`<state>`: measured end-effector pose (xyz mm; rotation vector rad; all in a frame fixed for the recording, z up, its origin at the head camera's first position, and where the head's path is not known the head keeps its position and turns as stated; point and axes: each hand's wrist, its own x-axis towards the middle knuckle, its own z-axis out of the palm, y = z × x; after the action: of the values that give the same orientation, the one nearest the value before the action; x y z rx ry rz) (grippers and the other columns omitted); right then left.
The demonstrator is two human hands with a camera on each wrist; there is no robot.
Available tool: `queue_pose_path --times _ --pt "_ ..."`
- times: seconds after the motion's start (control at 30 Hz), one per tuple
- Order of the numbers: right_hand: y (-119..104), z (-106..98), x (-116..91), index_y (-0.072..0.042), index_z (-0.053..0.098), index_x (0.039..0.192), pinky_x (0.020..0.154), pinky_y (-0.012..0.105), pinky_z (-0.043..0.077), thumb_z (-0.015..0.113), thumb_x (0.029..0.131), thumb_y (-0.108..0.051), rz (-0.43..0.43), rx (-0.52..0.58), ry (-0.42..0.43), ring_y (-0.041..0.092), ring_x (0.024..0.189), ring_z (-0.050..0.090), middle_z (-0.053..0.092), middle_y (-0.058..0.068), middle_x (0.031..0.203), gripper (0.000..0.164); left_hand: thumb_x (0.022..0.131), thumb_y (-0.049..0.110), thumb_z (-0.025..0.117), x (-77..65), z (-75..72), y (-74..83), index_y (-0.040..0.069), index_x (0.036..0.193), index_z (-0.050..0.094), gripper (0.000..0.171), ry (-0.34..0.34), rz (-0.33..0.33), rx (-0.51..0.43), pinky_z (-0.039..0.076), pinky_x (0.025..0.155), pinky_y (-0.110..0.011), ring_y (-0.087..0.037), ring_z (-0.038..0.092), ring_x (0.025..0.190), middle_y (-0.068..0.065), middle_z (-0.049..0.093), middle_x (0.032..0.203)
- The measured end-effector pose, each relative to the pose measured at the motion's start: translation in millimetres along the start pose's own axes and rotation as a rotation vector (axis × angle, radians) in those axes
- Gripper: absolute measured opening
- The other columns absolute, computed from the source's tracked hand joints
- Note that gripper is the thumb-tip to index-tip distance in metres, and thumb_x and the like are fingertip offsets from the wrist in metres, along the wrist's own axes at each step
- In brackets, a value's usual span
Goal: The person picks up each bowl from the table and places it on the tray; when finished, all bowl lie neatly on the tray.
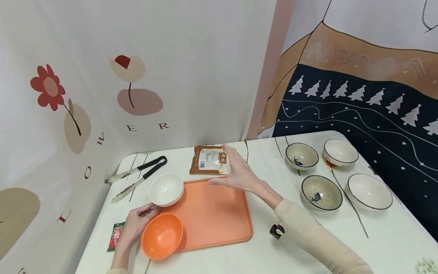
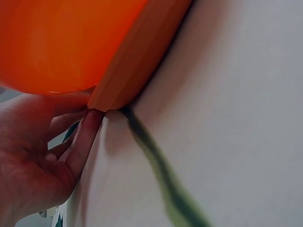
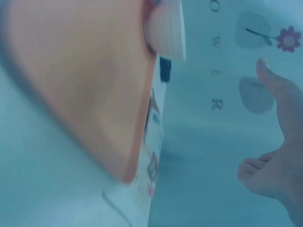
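Observation:
An orange tray (image 1: pixel 219 217) lies on the table, with a white bowl (image 1: pixel 166 190) at its back left corner and an orange bowl (image 1: pixel 162 236) at its front left corner. Between the two bowls, my left hand (image 1: pixel 136 222) grips the tray's left edge. In the left wrist view a finger (image 2: pixel 86 137) reaches under the tray's edge, close below the orange bowl (image 2: pixel 61 47). My right hand (image 1: pixel 239 173) is over the tray's back right part, thumb and fingers spread apart and holding nothing. Just behind it lies a brown and white food packet (image 1: pixel 205 160), partly covered by the fingers.
Black-handled tongs (image 1: pixel 150 171) lie at the back left. A small red and green packet (image 1: pixel 114 238) is left of the left forearm. On the right stand two speckled bowls (image 1: pixel 302 156) and two white bowls with dark rims (image 1: pixel 369 192). Curtains hang behind the table.

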<state>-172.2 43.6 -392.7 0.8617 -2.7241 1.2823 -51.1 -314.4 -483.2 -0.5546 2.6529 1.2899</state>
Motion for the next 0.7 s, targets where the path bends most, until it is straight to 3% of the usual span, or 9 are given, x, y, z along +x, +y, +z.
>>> queue_pose_path --times 0.17,0.37,0.47,0.7 --pt "16.8 -21.5 -14.0 -0.009 0.017 0.162 0.118 0.06 0.031 0.09 0.07 -0.051 0.037 -0.035 0.067 0.032 0.151 0.031 0.028 0.015 0.165 0.125 0.097 0.038 0.067 1.0 -0.2 0.7 0.005 0.14 0.059 0.055 0.0 -0.007 0.009 0.054 0.082 -0.028 -0.01 0.064 0.092 -0.012 0.075 0.114" --pt "32.4 -47.1 -33.9 -0.006 0.018 0.161 0.118 0.06 0.031 0.089 0.071 -0.052 0.078 -0.092 0.133 0.035 0.152 0.029 0.027 0.017 0.165 0.124 0.097 0.036 0.068 1.6 3.5 -1.3 0.004 0.138 0.06 0.052 0.014 0.021 0.006 0.056 0.093 -0.04 -0.011 0.066 0.095 -0.014 0.075 0.114" --pt "41.5 -59.3 -45.9 -0.005 0.019 0.161 0.116 0.063 0.031 0.089 0.071 -0.051 0.101 -0.118 0.177 0.038 0.151 0.029 0.027 0.018 0.165 0.123 0.097 0.034 0.069 2.1 5.9 -0.7 0.004 0.138 0.06 0.051 0.013 0.026 -0.002 0.055 0.093 -0.04 -0.012 0.066 0.095 -0.014 0.075 0.113" --pt "59.8 -80.7 -73.4 -0.007 0.018 0.161 0.112 0.069 0.031 0.09 0.072 -0.047 0.172 -0.127 0.245 0.043 0.149 0.03 0.027 0.021 0.164 0.122 0.098 0.034 0.066 -1.1 3.4 2.4 0.003 0.138 0.061 0.05 0.024 0.012 -0.004 0.052 0.101 -0.051 -0.027 0.068 0.109 -0.017 0.073 0.12"
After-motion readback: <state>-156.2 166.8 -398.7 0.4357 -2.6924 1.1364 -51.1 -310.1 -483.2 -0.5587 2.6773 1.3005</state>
